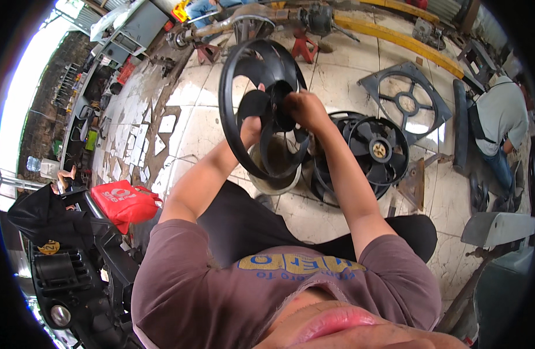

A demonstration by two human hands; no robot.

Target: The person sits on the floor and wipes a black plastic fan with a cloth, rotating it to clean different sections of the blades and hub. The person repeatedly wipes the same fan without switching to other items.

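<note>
Blk fan (226,99) upright-ish btwn both hands, above pale bucket (259,181)
R hand (307,109) curled nearly closed at hub (283,120), contents hidden; L hand (253,123) part-hidden behind blade (254,106), can't tell grip or opening

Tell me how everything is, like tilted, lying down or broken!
Ringed black fan: tilted, being handled
Left hand: partly hidden by the fan
Right hand: curled, at the fan's middle
Pale-hubbed fan: lying down, not held
Square black frame: lying flat
Red bag: creased
Tile pieces: broken
Headlight: looks unlit
</note>
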